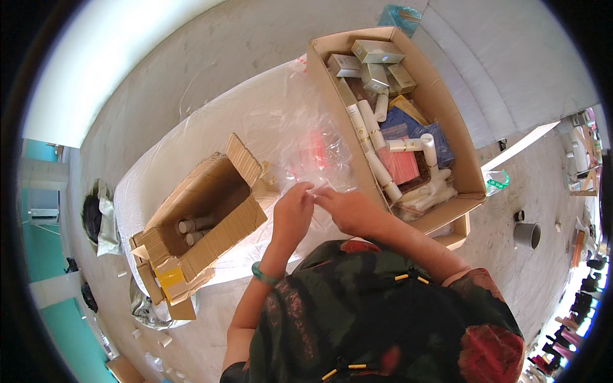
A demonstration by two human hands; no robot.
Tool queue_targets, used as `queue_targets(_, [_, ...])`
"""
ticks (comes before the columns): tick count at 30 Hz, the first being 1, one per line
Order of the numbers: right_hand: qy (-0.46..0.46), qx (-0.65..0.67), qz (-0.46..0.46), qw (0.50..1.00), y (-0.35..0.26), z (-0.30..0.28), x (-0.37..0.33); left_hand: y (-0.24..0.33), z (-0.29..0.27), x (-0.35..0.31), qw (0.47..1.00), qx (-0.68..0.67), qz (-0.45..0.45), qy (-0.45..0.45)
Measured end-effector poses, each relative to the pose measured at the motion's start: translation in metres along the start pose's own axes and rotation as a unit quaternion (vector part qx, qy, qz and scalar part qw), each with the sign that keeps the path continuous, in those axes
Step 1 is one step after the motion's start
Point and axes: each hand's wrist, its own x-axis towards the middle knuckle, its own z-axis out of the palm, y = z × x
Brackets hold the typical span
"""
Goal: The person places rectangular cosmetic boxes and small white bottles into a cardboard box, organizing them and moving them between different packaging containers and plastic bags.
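My left hand (294,212) and my right hand (345,208) meet in front of me, their fingertips pinched together on the gathered near end of a clear plastic bag (333,175). The rest of the bag spreads over the table covered in white plastic sheeting (211,121). Something pink (317,150) shows in or under the bag; I cannot tell which. Right of my hands stands a large open carton (365,163) holding white cylindrical bottles (378,172), gold boxes (377,51) and a pink packet (402,166). A jade-green bangle circles my left wrist.
To the left, a smaller open carton (239,226) with raised flaps holds a few white bottles (195,225). A pale sack (108,220) with dark contents is beyond the table's left edge. A grey bucket (527,235) stands on the floor at right, a blue bag-lined bin (401,18) at the far end.
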Motion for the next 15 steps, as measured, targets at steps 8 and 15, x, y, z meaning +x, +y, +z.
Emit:
queue_targets(8, [-0.088, -0.069, 0.085, 0.99, 0.016, 0.025, -0.004, 0.003, 0.005, 0.003, 0.988, 0.044, 0.143, -0.038])
queue_targets(15, [-0.022, -0.097, 0.075, 0.992, 0.026, 0.02, -0.001, -0.014, 0.006, -0.001, 0.971, 0.217, 0.092, -0.031])
